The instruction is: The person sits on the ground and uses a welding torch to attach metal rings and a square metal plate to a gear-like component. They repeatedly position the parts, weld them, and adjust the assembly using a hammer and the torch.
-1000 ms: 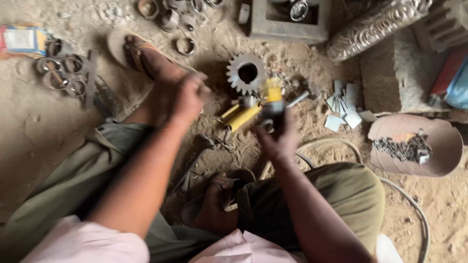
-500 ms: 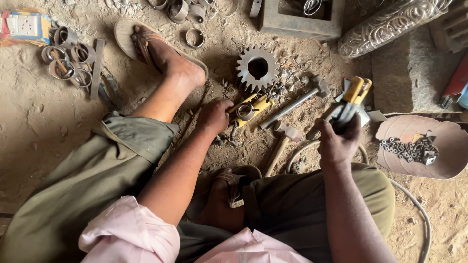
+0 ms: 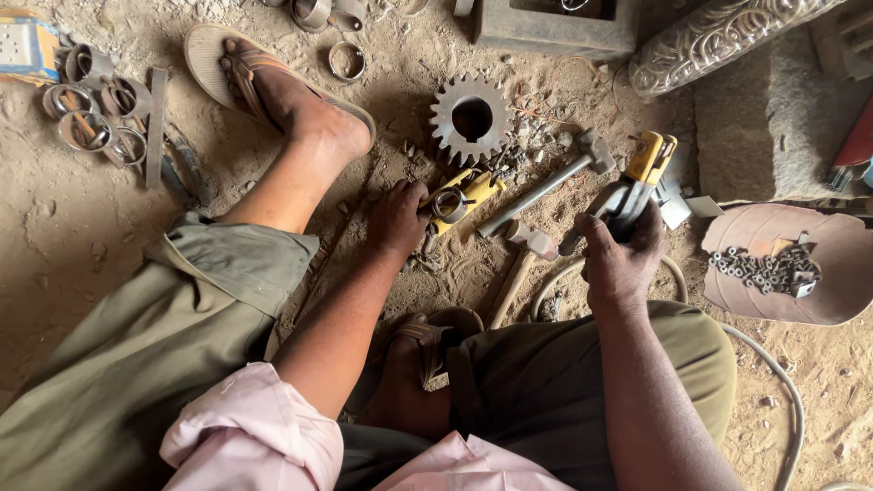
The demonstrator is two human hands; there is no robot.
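My left hand (image 3: 397, 218) rests on the dirt floor, its fingers holding a yellow tool part (image 3: 461, 198) with a metal ring on it. My right hand (image 3: 621, 257) grips a yellow-and-black hand tool (image 3: 639, 184) and holds it up to the right. Two hammers lie between the hands: a metal one (image 3: 546, 185) and one with a wooden handle (image 3: 520, 269). A toothed steel gear (image 3: 471, 119) lies just beyond the left hand.
My sandalled foot (image 3: 289, 95) stretches out at the upper left, with metal rings (image 3: 91, 118) further left. A rust-coloured dish (image 3: 823, 293) of small bolts sits at the right. A metal box (image 3: 555, 29), a stone block (image 3: 768, 118) and a hose (image 3: 782, 382) are around.
The hands have parted: my right hand carried the yellow-and-black tool off to the right, and my left hand dropped to the yellow part on the ground.
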